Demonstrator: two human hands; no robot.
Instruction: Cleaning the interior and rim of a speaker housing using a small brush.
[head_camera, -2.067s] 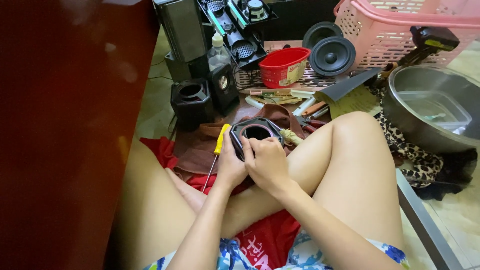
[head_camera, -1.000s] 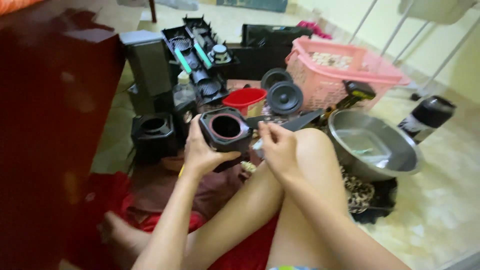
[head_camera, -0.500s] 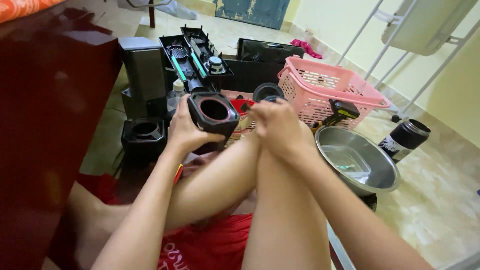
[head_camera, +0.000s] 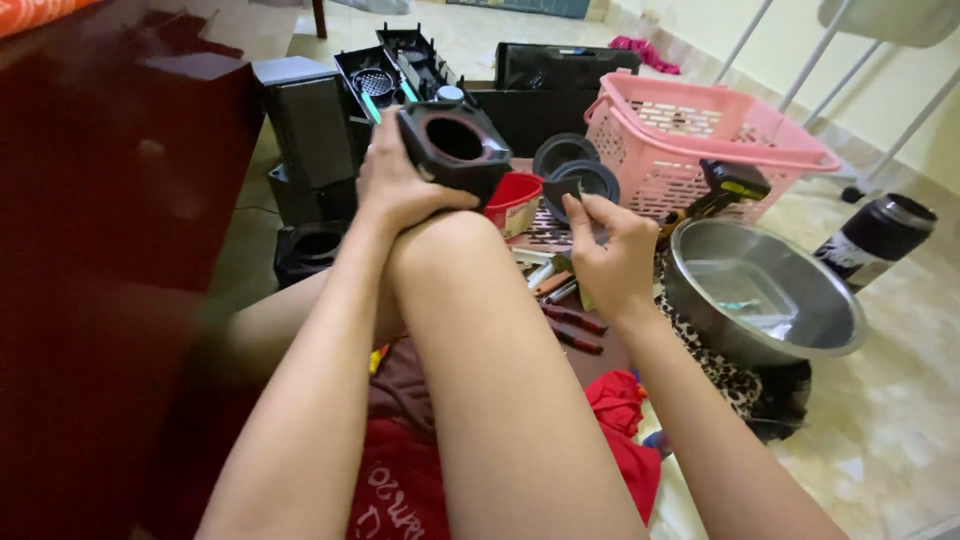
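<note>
My left hand grips a black, squarish speaker housing with a round hole, held up above my raised knee. My right hand is off to the right, apart from the housing, pinching a small dark flat piece between thumb and fingers. I sit on the floor with my legs in front of me.
A pink plastic basket and a steel bowl stand at the right, a dark flask beyond. Black speaker boxes, round speaker cones, a red cup and pliers lie ahead. A dark red cabinet fills the left.
My hands rose from my lap and separated. The left carried the housing up over my knee; the right came off it holding the small dark piece. The view tilted upward.
</note>
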